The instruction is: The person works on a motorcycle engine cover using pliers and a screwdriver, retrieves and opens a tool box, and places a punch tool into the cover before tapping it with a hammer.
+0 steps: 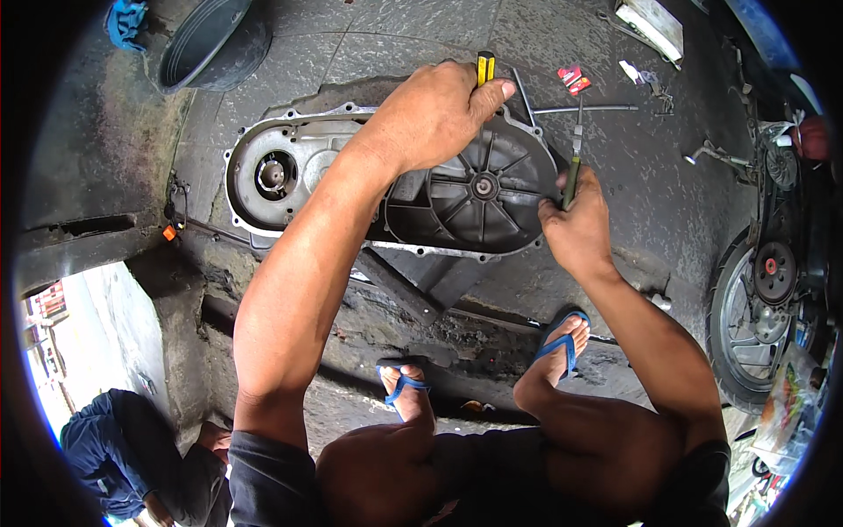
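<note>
A long oval metal engine cover point(413, 250) lies hollow side up in front of me, with ribs around a round bearing hub at its right end. My left hand point(430, 114) is closed around a screwdriver point(485, 68) with a yellow and black handle, held upright over the cover's far edge. Its tip is hidden behind the hand and forearm. In my right hand point(577, 224) is a slim pair of pliers point(575, 158) with green grips, jaws pointing away from me. That hand is at the cover's right rim; whether it touches the rim I cannot tell.
Behind the cover lie a metal T-shaped rod point(584, 109), a red packet point(573, 81) and small metal parts point(660, 92). A black basin point(215, 44) tilts at the far left. A motorcycle wheel point(742, 321) stands at right. Another person point(132, 457) crouches at lower left.
</note>
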